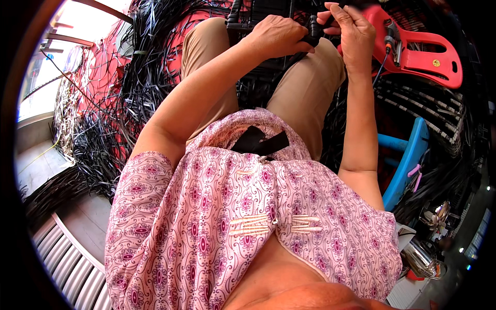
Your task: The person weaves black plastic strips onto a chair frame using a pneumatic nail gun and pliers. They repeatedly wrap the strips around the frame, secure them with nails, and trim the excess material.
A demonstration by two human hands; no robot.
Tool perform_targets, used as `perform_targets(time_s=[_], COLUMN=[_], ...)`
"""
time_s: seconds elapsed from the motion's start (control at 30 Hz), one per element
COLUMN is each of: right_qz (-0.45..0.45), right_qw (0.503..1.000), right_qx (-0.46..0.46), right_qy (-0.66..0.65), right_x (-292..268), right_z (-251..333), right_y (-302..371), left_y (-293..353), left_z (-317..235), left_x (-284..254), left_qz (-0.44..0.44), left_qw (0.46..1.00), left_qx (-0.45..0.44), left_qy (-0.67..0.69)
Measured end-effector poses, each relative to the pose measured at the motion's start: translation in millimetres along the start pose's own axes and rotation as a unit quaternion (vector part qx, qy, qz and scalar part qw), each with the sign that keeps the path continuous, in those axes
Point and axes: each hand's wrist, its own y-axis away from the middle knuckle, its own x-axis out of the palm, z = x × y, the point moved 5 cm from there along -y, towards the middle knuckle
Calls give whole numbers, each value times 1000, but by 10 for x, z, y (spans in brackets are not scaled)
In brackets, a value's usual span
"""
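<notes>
left hand (276,36) curled on black piece (313,26), right hand (354,31) fingertips together (on what, can't tell); black lattice (263,10) by my knees (209,39), seemingly unfinished: loose strips (144,77) nearby, amount left unclear.

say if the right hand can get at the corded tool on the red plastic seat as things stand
Probably yes: the right hand is raised close beside the corded tool on the red plastic seat, with nothing visible between them, though whether it holds something is hard to tell.
</notes>
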Motion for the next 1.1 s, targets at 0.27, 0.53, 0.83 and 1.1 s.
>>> perform_targets(time_s=[0.27,0.53,0.83,1.1], right_qz=[-47,-40,22,32], right_qw=[994,974,979,980], right_qx=[-68,-115,-111,-85], right_qy=[-71,-194,-168,-176], right_x=[-149,-448,-184,-131], right_z=[-25,480,516,302], right_y=[-412,-314,-638,-1025], left_y=[41,54,65,90], left_z=[-79,-95,-133,-209], left_x=[-28,11,-8,-38], left_qz=[-18,-56,-53,-57], left_qw=[1000,998,998,997], left_qx=[-9,7,21,19], left_qy=[-24,-13,-36,-48])
